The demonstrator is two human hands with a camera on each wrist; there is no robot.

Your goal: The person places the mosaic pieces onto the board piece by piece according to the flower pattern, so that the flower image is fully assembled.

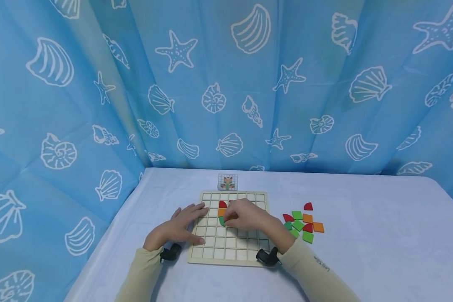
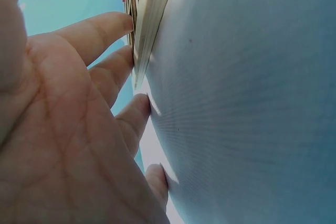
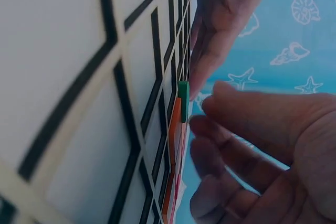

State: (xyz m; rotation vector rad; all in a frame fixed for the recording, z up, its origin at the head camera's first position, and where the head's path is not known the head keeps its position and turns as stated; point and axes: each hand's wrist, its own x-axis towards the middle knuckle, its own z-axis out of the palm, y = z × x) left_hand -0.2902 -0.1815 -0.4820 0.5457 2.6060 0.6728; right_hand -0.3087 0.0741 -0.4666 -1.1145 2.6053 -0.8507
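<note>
A pale gridded board (image 1: 208,254) lies on the white table. My right hand (image 1: 245,214) is over its upper middle, with fingers bent at a green tile (image 1: 221,221) that has a curved edge. In the right wrist view the green tile (image 3: 183,101) stands proud of the grid; the thumb is apart from it and a fingertip is close by. Above it on the board are an orange tile (image 1: 221,212) and a red tile (image 1: 222,204); another red one is mostly hidden by the hand. My left hand (image 1: 181,224) rests spread along the board's left edge.
Loose red, orange and green tiles (image 1: 307,237) lie in a group right of the board, with a single red tile (image 1: 308,206) behind them. A small pattern card (image 1: 228,182) lies beyond the board's far edge. A blue curtain (image 1: 226,121) with shells hangs behind the table.
</note>
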